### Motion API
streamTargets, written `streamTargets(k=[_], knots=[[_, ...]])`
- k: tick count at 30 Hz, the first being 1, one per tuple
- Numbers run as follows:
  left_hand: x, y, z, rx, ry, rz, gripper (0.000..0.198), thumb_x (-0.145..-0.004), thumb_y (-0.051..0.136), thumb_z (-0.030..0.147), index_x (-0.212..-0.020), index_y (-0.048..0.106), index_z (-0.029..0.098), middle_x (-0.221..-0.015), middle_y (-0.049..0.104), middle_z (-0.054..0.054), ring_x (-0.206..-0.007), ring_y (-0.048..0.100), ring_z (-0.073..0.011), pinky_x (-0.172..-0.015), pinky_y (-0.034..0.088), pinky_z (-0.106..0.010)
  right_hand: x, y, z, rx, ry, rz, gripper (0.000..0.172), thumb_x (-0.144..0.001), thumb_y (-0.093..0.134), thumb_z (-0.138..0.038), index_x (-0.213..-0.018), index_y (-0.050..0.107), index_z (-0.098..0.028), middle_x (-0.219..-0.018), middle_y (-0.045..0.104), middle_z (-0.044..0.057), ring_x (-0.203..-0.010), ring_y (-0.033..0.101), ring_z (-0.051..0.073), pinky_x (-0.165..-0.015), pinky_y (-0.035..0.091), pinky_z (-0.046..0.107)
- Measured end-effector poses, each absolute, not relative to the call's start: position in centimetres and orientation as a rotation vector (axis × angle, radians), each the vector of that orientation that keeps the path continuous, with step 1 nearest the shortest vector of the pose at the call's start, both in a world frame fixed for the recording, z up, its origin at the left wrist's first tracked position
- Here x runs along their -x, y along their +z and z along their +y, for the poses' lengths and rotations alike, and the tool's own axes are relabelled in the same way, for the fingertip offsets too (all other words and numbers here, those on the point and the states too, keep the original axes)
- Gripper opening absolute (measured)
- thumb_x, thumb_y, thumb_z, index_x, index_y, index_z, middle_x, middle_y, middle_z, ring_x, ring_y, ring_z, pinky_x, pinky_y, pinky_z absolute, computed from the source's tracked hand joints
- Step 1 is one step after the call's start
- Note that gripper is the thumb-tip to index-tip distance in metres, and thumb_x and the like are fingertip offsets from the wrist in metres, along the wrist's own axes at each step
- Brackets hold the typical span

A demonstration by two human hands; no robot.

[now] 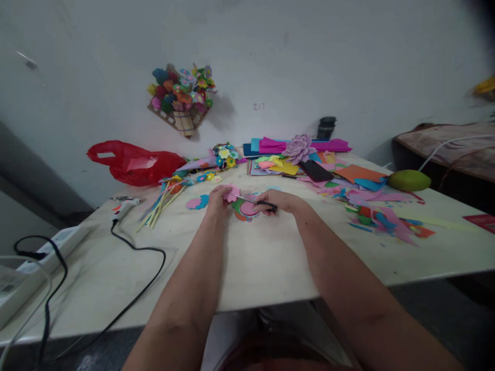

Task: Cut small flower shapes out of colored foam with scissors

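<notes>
Over the middle of the table, my left hand (218, 198) pinches a pink paper piece (232, 193) with a scalloped edge. My right hand (279, 200) is closed around the dark handles of a pair of scissors (247, 200). The scissor blades point left and reach the pink piece; whether they are parted I cannot tell. Beneath and between the hands lie round cut pieces (247, 208) in pink, green, orange and blue, partly hidden by my right hand. Left of my left hand rest pink and blue scalloped pieces (198, 202).
A glue gun (127, 207) with a black cord lies at left, near a white power strip (62, 247) and a red plastic bag (135, 162). Coloured sheets, a phone (315, 171) and a purple flower (299, 149) lie behind; paper scraps (386, 221) and a green oval object (409, 180) lie right.
</notes>
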State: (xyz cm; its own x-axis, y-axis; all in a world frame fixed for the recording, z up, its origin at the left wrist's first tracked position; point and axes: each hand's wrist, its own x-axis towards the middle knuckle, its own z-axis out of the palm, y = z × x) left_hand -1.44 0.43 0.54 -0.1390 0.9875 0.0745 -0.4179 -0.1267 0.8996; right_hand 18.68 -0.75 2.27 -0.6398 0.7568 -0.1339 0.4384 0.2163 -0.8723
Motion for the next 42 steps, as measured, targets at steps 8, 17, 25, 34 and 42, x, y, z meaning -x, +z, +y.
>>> streamTargets(k=[8, 17, 25, 34, 42], knots=[[1.39, 0.41, 0.59, -0.883, 1.542, 0.936, 0.014, -0.050, 0.067, 0.017, -0.055, 0.054, 0.016, -0.053, 0.057, -0.002, -0.051, 0.056, -0.0139, -0.044, 0.041, -0.023, -18.60, 1.96, -0.49, 1.118, 1.418, -2.170, 0.030, -0.069, 0.067, -0.039, -0.081, 0.064, -0.011, -0.050, 0.053, -0.003, -0.038, 0.042, 0.005, -0.038, 0.030, 0.019], [1.39, 0.32, 0.68, -0.904, 1.514, 0.956, 0.015, -0.050, 0.067, 0.018, -0.053, 0.053, 0.016, -0.050, 0.054, 0.000, -0.047, 0.051, -0.0116, -0.042, 0.038, -0.021, -18.61, 2.06, -0.57, 1.114, 1.419, -2.175, 0.030, -0.069, 0.066, -0.039, -0.081, 0.063, -0.012, -0.049, 0.052, -0.004, -0.038, 0.041, 0.005, -0.039, 0.030, 0.019], [1.36, 0.27, 0.75, -0.923, 1.505, 0.961, 0.016, -0.052, 0.067, 0.017, -0.053, 0.051, 0.016, -0.047, 0.050, 0.001, -0.043, 0.047, -0.0103, -0.040, 0.035, -0.021, -18.52, 1.79, -0.35, 1.110, 1.398, -2.186, 0.029, -0.069, 0.065, -0.040, -0.075, 0.062, -0.011, -0.048, 0.052, -0.003, -0.037, 0.041, 0.005, -0.038, 0.028, 0.018], [1.37, 0.21, 0.77, -0.925, 1.502, 0.973, 0.014, -0.053, 0.067, 0.017, -0.053, 0.052, 0.017, -0.049, 0.051, 0.000, -0.044, 0.049, -0.0113, -0.040, 0.035, -0.022, -18.55, 2.21, -0.72, 1.118, 1.357, -2.201, 0.030, -0.068, 0.066, -0.041, -0.073, 0.062, -0.012, -0.048, 0.050, -0.004, -0.037, 0.039, 0.004, -0.038, 0.026, 0.018], [1.50, -0.06, 1.07, -0.956, 1.496, 0.954, 0.014, -0.054, 0.068, 0.020, -0.054, 0.054, 0.016, -0.049, 0.052, 0.000, -0.043, 0.047, -0.0099, -0.038, 0.034, -0.020, -18.59, 1.92, -0.45, 1.098, 1.358, -2.198, 0.032, -0.068, 0.066, -0.043, -0.072, 0.063, -0.012, -0.047, 0.049, -0.004, -0.037, 0.039, 0.005, -0.039, 0.027, 0.019]])
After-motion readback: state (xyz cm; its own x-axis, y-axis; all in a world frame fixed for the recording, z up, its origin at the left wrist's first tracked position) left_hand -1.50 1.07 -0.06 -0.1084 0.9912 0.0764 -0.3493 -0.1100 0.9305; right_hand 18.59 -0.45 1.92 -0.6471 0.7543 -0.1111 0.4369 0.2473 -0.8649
